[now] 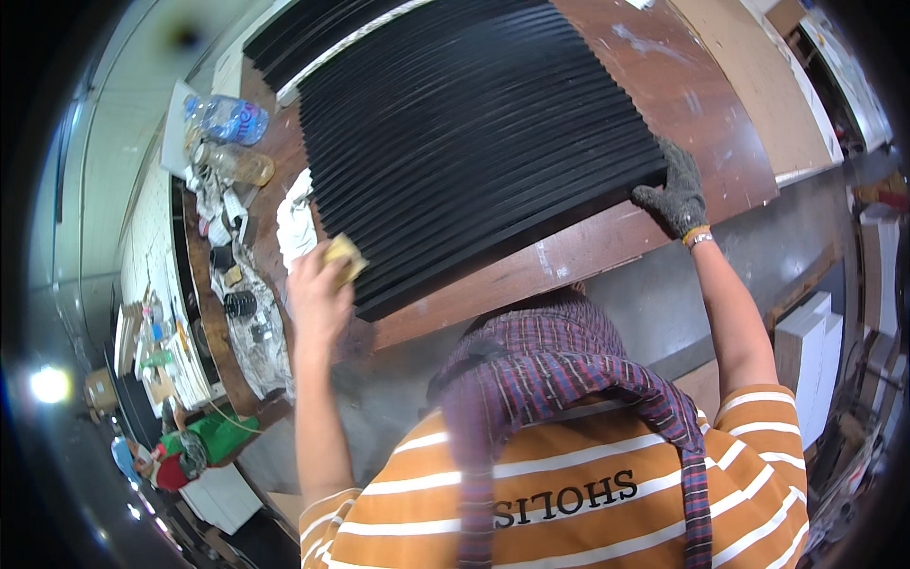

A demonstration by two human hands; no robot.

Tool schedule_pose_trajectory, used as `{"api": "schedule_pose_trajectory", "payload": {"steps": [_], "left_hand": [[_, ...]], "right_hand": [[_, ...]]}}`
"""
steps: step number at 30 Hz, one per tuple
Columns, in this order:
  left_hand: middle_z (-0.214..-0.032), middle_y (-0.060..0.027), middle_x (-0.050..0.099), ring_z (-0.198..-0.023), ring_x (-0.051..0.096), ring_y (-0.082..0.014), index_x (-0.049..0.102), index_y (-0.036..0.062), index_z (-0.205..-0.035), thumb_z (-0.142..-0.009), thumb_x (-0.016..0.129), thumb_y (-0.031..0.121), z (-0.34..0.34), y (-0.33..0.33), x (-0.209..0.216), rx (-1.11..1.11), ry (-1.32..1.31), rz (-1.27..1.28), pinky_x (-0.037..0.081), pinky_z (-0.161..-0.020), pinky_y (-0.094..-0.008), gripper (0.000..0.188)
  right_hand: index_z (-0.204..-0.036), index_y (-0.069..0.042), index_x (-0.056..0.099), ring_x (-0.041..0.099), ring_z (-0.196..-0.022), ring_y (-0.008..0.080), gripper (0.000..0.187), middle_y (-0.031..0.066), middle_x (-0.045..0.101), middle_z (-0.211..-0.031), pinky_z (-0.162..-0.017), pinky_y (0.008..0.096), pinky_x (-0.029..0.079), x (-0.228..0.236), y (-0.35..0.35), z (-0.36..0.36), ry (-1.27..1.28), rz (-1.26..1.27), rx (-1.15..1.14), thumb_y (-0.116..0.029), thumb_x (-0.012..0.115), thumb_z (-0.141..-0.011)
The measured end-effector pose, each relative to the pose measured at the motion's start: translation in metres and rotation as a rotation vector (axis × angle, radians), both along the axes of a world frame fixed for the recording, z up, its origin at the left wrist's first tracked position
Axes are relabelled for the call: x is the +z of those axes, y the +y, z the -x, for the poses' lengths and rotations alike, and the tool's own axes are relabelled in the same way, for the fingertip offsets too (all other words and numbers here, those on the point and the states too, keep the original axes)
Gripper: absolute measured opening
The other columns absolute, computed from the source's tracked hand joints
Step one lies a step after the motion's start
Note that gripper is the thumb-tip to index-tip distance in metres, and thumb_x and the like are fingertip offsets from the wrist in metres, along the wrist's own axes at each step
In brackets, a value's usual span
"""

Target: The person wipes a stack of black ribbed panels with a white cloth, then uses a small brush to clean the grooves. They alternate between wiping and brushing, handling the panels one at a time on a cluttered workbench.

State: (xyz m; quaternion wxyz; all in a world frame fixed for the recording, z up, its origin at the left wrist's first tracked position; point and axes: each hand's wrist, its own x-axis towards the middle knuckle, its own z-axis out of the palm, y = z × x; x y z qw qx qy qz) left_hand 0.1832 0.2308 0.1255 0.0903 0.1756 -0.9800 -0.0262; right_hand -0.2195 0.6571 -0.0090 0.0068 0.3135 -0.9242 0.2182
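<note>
A large black ribbed panel [474, 123] lies on a brown worktable [427, 311], its grooves running from side to side. My left hand [319, 296], bare, is closed around a yellow sponge [345, 257] at the panel's near left corner. My right hand [679, 192] wears a dark grey knitted glove and grips the panel's near right corner, its thumb along the front edge. Just beyond the sponge, a white cloth [297, 223] lies beside the panel's left edge.
A second black ribbed piece [313, 33] lies behind a white strip [353, 47] at the far left. Plastic bottles [232, 120] stand left of the panel, near a stained sheet [256, 346] with small items. White boards [809, 356] stand at right; another person [180, 455] is at lower left.
</note>
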Motion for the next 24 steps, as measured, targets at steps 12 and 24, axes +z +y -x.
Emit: {"api": "schedule_pose_trajectory", "payload": {"steps": [12,24], "left_hand": [[-0.134,-0.0073,0.067,-0.126,0.058,-0.0293,0.080,0.0119,-0.103,-0.075,0.072,-0.003,0.061,0.058,-0.028,-0.070,-0.096,0.006,0.045,-0.104,-0.0461,0.033],[-0.136,-0.0054,0.067,-0.131,0.056,-0.0278,0.079,0.0123,-0.105,-0.069,0.068,-0.007,0.112,0.109,-0.036,-0.174,0.060,0.035,0.041,-0.110,-0.0467,0.042]], "right_hand": [[-0.153,-0.005,0.047,0.044,-0.145,0.0383,0.106,0.0210,0.052,-0.153,-0.125,0.0487,0.028,-0.004,0.001,0.002,-0.008,0.034,0.025,-0.045,0.093,-0.067],[-0.152,-0.005,0.049,0.046,-0.143,0.0380,0.104,0.0201,0.054,-0.151,-0.123,0.0479,0.032,-0.002,0.000,0.001,0.026,0.055,0.043,-0.045,0.094,-0.067]]}}
